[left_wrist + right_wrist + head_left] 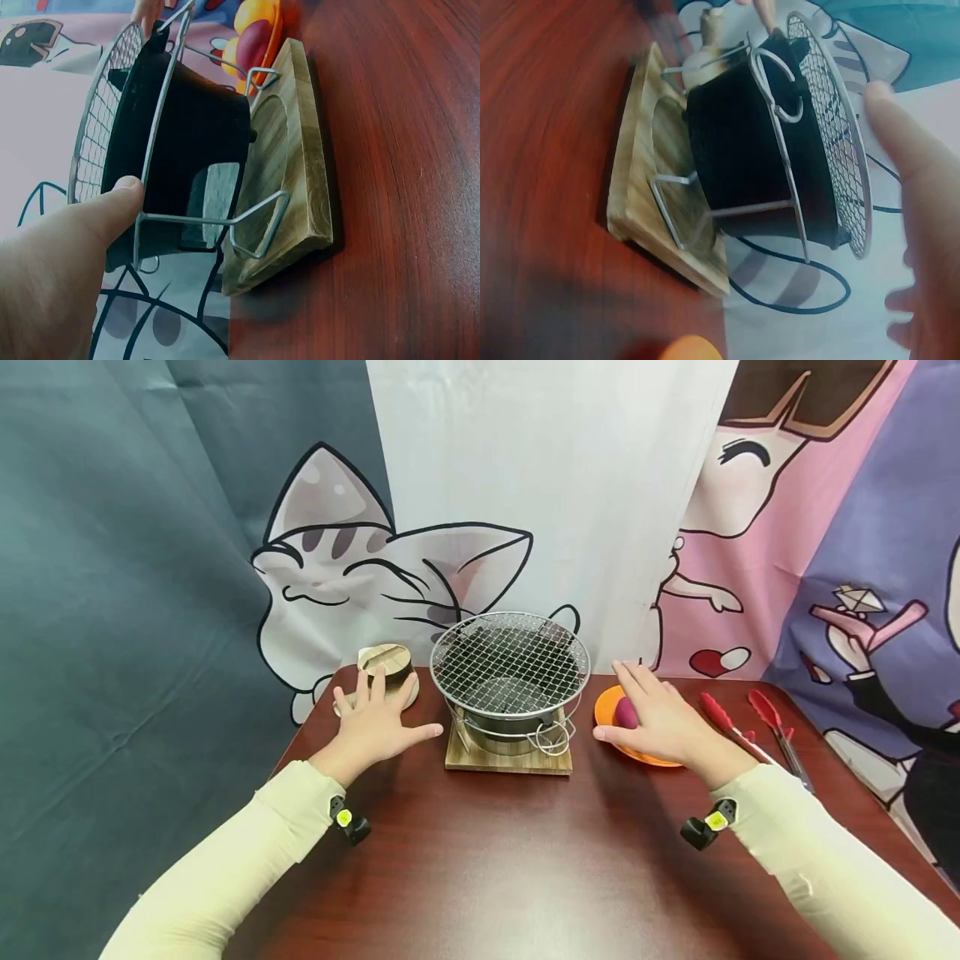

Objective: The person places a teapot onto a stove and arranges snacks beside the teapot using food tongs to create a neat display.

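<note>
A black tabletop charcoal stove (742, 142) sits in a wire stand (790, 206) on a square wooden board (510, 765), topped by a round wire grill net (510, 664). To its left, my left hand (369, 727) is held with fingers spread and holds nothing; in the head view it overlaps a small dark pot with a wooden lid (386, 657). My right hand (660, 720) reaches forward on the other side, fingers straight, holding nothing. It partly hides an orange plate (602, 713) that bears a purple oval food piece (625, 713) and yellow-orange round pieces (255, 13).
Two red-handled tongs (717, 712) lie at the right of the dark red wooden table (487, 860). Under the lidded pot is a light round mat (408, 700). A cartoon-printed curtain (585, 485) hangs behind the table.
</note>
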Demonstrator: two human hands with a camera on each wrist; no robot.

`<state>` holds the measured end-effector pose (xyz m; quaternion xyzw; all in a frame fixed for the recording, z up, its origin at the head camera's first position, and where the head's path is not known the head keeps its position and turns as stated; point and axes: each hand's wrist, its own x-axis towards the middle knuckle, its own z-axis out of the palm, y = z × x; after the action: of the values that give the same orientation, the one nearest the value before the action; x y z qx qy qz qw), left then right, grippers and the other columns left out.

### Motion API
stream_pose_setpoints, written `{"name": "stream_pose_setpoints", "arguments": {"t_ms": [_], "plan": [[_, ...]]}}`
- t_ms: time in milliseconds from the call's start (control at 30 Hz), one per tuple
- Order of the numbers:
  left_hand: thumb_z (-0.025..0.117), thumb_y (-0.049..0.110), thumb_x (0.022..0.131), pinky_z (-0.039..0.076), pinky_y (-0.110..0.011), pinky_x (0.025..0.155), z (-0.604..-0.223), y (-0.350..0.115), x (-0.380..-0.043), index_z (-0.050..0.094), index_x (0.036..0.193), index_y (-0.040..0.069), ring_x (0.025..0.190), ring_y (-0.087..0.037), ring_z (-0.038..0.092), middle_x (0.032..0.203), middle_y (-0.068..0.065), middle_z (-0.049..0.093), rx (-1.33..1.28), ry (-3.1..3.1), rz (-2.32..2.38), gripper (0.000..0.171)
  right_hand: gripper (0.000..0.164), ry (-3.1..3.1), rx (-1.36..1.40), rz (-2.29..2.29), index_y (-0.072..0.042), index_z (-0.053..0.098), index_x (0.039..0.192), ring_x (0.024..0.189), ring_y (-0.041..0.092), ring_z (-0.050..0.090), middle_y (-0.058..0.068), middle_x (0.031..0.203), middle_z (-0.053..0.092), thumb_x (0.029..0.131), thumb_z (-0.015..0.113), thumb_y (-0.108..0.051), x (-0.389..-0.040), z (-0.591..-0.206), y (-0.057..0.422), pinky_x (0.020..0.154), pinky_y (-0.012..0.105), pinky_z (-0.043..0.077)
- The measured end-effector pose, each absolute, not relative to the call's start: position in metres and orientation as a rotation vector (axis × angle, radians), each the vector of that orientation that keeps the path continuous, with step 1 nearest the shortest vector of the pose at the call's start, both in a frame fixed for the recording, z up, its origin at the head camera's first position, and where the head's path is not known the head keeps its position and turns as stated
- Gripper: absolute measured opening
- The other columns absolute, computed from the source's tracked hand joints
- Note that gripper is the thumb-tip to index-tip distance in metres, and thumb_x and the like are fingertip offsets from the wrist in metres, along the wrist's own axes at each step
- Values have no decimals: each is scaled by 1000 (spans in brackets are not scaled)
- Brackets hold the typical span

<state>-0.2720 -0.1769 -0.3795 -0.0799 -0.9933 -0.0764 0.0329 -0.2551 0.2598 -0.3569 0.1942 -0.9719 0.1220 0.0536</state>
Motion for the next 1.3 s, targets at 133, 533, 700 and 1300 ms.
{"name": "stream_pose_setpoints", "arguments": {"t_ms": [133,533,700,1300], "plan": [[45,90,78,-6,-78,108,-380,-182,-273,23,162,33,152,-47,-3,166,-23,10,-267,-3007,-183,104,103,-2870,670,456,-10,20,162,146,42,31,20,162,29,87,63,-66,-254,-367,259,116,60,26],[53,74,88,6,-74,111,-389,-196,-278,39,156,29,147,-46,20,158,-22,31,-315,-2835,-203,83,60,-2661,757,653,-10,60,134,125,32,55,9,131,63,88,74,-46,-252,-410,258,106,54,41],[61,59,89,15,-71,111,-392,-206,-279,53,148,21,138,-49,33,152,-24,41,-320,-2695,-222,70,49,-2615,807,706,-15,66,127,117,26,61,2,124,67,88,76,-42,-247,-431,256,103,51,46],[68,43,90,28,-67,104,-404,-243,-281,49,148,16,130,-50,41,145,-25,44,-150,-2627,-434,66,40,-2490,825,878,-14,73,123,122,28,61,9,130,67,86,78,-29,-256,-493,222,104,50,45]]}}
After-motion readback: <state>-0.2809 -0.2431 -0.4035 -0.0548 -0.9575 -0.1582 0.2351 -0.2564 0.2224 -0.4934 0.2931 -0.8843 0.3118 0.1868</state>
